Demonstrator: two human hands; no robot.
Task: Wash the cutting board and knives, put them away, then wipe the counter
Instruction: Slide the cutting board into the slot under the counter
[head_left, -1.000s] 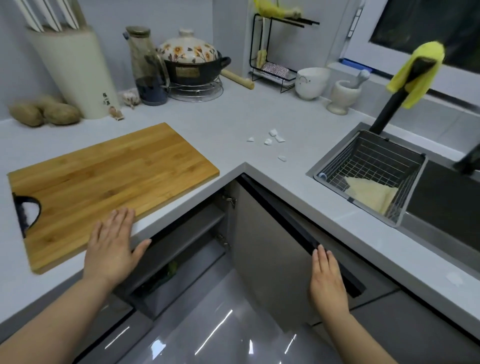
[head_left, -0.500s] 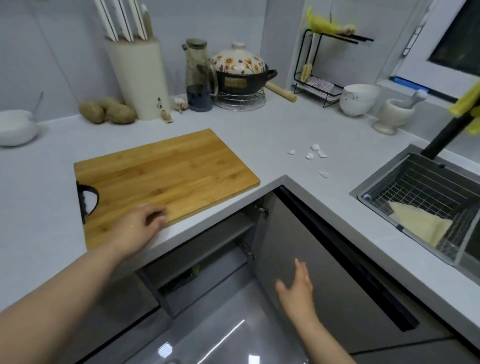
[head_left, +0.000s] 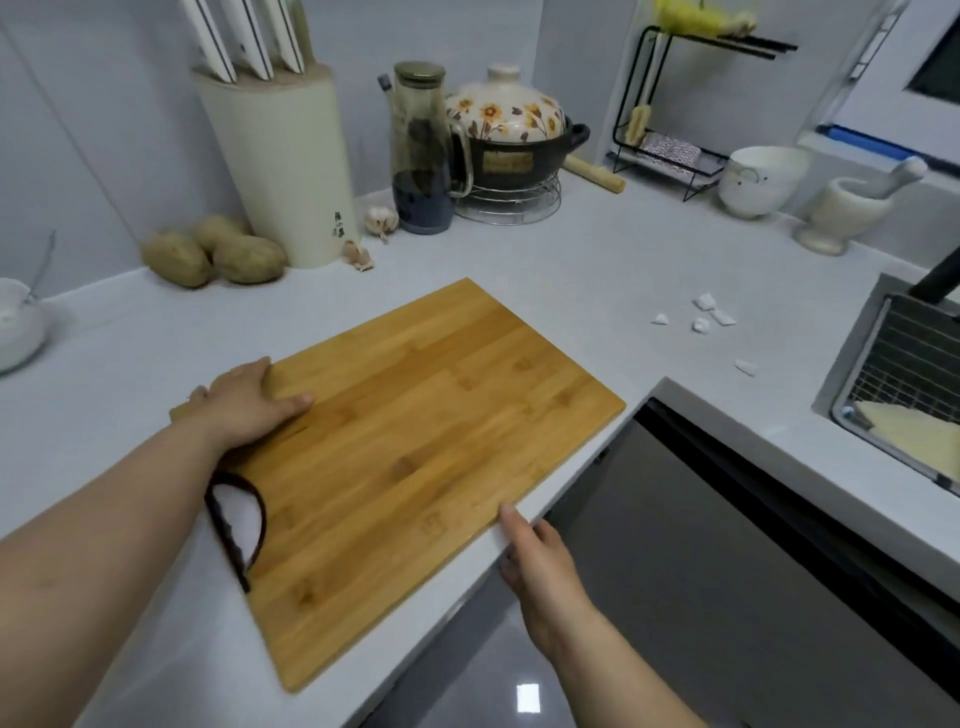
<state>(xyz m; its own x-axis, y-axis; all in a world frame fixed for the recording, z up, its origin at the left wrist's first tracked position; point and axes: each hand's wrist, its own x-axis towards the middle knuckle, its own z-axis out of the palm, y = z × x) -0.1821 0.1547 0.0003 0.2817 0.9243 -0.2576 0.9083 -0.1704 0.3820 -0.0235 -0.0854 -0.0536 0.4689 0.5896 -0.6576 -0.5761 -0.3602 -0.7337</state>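
Note:
The bamboo cutting board (head_left: 415, 441) lies flat on the grey counter (head_left: 571, 270), its dark handle cut-out toward me on the left. My left hand (head_left: 244, 405) grips the board's far left edge, thumb on top and fingers over the edge. At the near long edge, by the counter's front, my right hand (head_left: 535, 561) has its thumb against the rim and its fingers curled beneath. Several white-handled knives (head_left: 244, 41) stand in the cream knife block (head_left: 280, 166) at the back.
Potatoes (head_left: 213, 257), garlic, a glass jug (head_left: 421, 150) and a flowered pot (head_left: 509, 140) line the back wall. White scraps (head_left: 706, 314) lie to the right of the board. The sink's wire basket (head_left: 904, 364) holds a yellow cloth. A dark cabinet front (head_left: 727, 571) is below.
My left hand moved from the board's near edge to its far left edge. My right hand rose from the cabinet door to the board's near edge. The open cabinet gap is no longer visible.

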